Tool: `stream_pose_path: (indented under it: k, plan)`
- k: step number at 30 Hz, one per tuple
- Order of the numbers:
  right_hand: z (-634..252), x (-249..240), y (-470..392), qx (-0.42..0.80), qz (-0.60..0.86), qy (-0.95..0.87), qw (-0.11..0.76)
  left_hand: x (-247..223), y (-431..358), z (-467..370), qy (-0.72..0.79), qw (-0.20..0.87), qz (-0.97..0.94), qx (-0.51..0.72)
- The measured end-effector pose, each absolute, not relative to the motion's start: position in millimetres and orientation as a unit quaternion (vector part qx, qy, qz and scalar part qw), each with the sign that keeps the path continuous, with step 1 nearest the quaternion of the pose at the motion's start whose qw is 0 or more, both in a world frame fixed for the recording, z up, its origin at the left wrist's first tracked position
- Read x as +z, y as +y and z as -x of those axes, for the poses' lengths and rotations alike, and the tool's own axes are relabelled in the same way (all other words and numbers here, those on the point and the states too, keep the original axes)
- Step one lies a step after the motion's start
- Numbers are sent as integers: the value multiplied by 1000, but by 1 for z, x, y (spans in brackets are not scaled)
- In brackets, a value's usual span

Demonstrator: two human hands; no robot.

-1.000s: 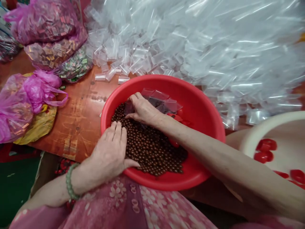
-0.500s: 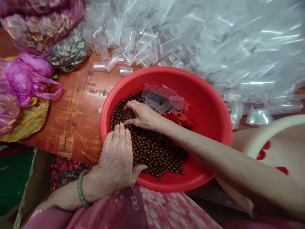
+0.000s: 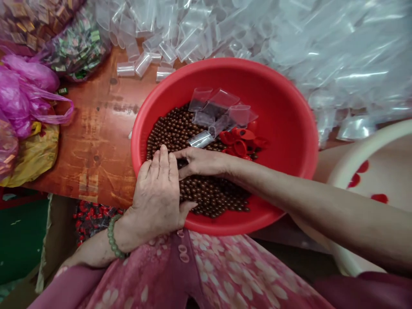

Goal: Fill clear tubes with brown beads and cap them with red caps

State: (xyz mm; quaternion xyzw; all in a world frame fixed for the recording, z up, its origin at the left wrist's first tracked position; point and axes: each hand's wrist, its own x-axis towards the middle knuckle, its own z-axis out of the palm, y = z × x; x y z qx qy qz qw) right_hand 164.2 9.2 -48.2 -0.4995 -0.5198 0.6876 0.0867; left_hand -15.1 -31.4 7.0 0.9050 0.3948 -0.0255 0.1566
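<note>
A big red basin (image 3: 283,107) holds many brown beads (image 3: 174,128), clear plastic tubes (image 3: 222,101) and red plastic pieces (image 3: 241,141). My left hand (image 3: 157,193) lies flat, palm down, over the basin's near left rim, its fingers stretched out side by side and the thumb spread. My right hand (image 3: 199,163) reaches in from the right, low over the beads beside my left fingertips. Its thumb and forefinger are curved with a gap between them; the other fingers are hidden. Whether it holds anything does not show.
Clear tubes (image 3: 193,38) are heaped behind the basin. Pink bags (image 3: 25,94) and a yellow bag (image 3: 38,150) sit at the left of the brown table (image 3: 99,141). A white tub (image 3: 399,171) stands at right; red-and-dark pieces (image 3: 93,219) fill a box below left.
My right hand has moved nearer my body across the beads, uncovering a clear tube on them. The view has shifted, so the basin appears higher. My left hand stays on the rim.
</note>
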Motion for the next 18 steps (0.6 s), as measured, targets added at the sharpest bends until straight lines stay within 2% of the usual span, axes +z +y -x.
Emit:
stream_pose_path:
  k: [5, 10, 13, 18]
  plan:
    - [-169, -44, 13, 837, 438, -302, 131, 5, -31, 16, 390, 128, -912, 22]
    - [-173, -33, 8, 861, 407, -237, 192, 7, -14, 14, 401, 138, -903, 64]
    - [-174, -26, 1, 854, 399, -207, 262, 10, -1, 11, 391, 214, -890, 94]
    - [-176, -10, -12, 812, 427, -198, 346, 13, 13, 6, 305, 438, -826, 183]
